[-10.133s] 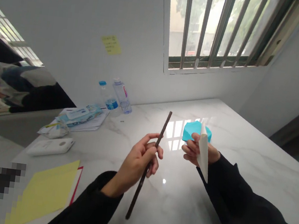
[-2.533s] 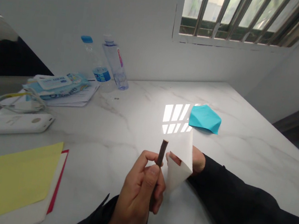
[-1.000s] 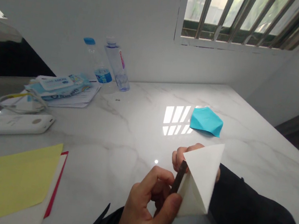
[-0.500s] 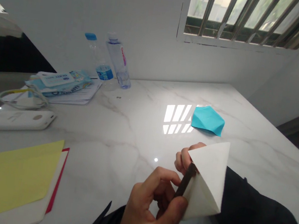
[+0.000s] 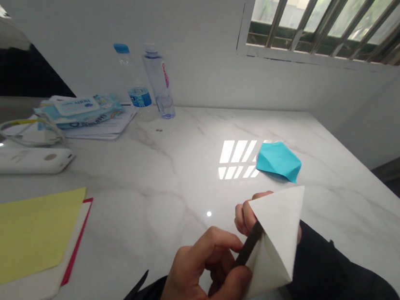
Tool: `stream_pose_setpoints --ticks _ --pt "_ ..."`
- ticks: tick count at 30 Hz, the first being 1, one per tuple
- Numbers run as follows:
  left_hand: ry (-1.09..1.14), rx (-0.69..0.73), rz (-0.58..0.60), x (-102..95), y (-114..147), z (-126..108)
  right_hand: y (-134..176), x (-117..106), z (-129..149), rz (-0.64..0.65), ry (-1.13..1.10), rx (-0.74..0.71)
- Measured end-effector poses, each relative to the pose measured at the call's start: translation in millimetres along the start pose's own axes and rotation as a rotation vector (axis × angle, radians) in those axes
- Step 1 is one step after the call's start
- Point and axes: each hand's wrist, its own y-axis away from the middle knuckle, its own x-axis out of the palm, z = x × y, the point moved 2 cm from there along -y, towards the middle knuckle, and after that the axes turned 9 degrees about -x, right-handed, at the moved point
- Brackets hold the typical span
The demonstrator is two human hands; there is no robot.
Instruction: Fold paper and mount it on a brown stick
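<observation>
A folded sheet of white paper [image 5: 280, 228] is held up between my hands, its flaps forming a pointed, partly opened shape. Along its near left edge runs a narrow dark brown strip [image 5: 249, 243]; whether it belongs to the paper I cannot tell. My left hand [image 5: 207, 272] pinches that strip and the paper's edge between thumb and fingers. Behind the paper is my right hand [image 5: 245, 217], with curled fingertips showing at the paper's left corner and the rest mostly hidden. Beyond my hands a folded turquoise paper [image 5: 279, 160] lies on the marble-patterned table [image 5: 167, 180].
At the left lie yellow paper [image 5: 24, 240], white and red sheets under it, and a white power bank [image 5: 27, 159] with a cable [image 5: 5, 128]. Farther back are a wet wipes pack [image 5: 81, 108] on papers and two plastic bottles [image 5: 140, 95] [image 5: 160, 84] by the wall.
The white paper has shifted slightly left and tilted a little in my hands. Both hands keep their hold, and the things on the table stay put.
</observation>
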Motion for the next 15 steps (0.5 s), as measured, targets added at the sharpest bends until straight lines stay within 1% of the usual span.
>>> stream_pose_setpoints --ticks 3,5,7,9,15 --pt "-0.011 -0.004 -0.007 0.1 0.2 -1.6 -2.0 6.5 5.4 0.007 -0.043 -0.013" --pt "-0.022 -0.004 -0.015 0.3 0.1 -2.6 -3.5 10.8 8.7 0.014 -0.036 0.0" --pt "-0.034 0.005 -0.048 -0.2 -0.2 -3.5 -4.7 13.8 10.6 0.009 -0.009 0.026" --pt "-0.04 0.022 -0.068 -0.4 -1.0 -4.6 -5.4 15.4 11.3 -0.002 -0.001 0.031" --pt "-0.05 0.034 -0.063 0.2 -3.5 -8.8 -6.2 15.4 9.9 -0.01 -0.061 -0.004"
